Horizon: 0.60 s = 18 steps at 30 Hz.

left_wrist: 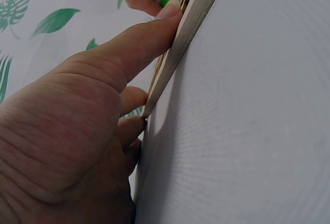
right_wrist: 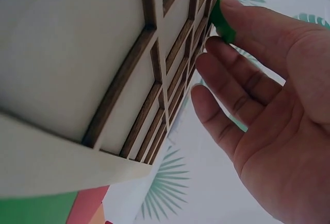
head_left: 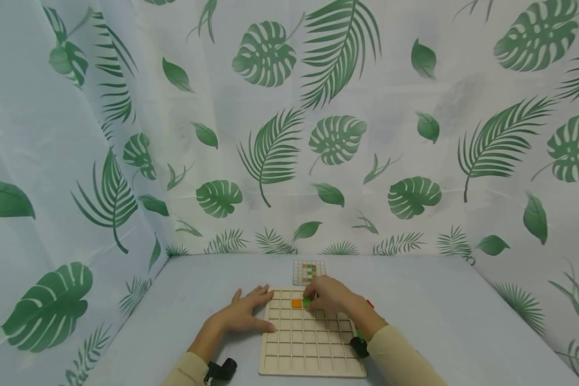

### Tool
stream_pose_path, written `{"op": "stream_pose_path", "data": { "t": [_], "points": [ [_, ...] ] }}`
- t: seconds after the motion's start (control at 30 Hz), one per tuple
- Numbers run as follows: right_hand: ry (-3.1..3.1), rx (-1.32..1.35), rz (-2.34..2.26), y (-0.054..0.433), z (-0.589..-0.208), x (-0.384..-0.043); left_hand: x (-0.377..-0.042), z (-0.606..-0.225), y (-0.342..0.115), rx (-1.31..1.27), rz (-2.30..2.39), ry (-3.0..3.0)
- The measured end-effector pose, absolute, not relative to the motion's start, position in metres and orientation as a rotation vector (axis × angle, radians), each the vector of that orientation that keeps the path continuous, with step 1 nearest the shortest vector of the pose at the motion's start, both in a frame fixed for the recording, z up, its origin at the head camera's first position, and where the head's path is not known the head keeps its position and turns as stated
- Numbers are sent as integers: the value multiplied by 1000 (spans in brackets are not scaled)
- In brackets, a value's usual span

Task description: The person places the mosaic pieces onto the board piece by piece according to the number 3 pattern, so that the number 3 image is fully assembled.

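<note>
A square wooden grid board with raised dividers lies on the table. An orange square tile sits in a cell of its second row from the far edge. Just right of that tile, my right hand pinches a green tile between thumb and index finger, tilted at the board's surface. The other right fingers are loosely bent beneath. My left hand rests at the board's left edge with fingers spread, the thumb lying against the rim.
Beyond the board lies a small pattern card printed with a grid of coloured squares. Green and red pieces show beside the board's right edge, partly covered by my right arm. A leaf-print curtain surrounds the table's back and sides.
</note>
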State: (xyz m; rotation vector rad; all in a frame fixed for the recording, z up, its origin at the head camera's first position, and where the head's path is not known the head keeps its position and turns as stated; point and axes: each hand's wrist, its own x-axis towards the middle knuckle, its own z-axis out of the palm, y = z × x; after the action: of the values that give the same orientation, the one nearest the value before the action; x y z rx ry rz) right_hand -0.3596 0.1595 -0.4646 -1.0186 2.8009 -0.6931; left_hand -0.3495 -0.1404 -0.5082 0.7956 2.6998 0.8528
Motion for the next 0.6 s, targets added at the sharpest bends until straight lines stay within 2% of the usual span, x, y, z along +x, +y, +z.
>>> {"op": "stream_pose_path", "data": {
  "t": [0.6],
  "points": [
    [2761, -1000, -663, 158, -462, -357, -349, -507, -140, 797, 849, 2704]
  ]
}}
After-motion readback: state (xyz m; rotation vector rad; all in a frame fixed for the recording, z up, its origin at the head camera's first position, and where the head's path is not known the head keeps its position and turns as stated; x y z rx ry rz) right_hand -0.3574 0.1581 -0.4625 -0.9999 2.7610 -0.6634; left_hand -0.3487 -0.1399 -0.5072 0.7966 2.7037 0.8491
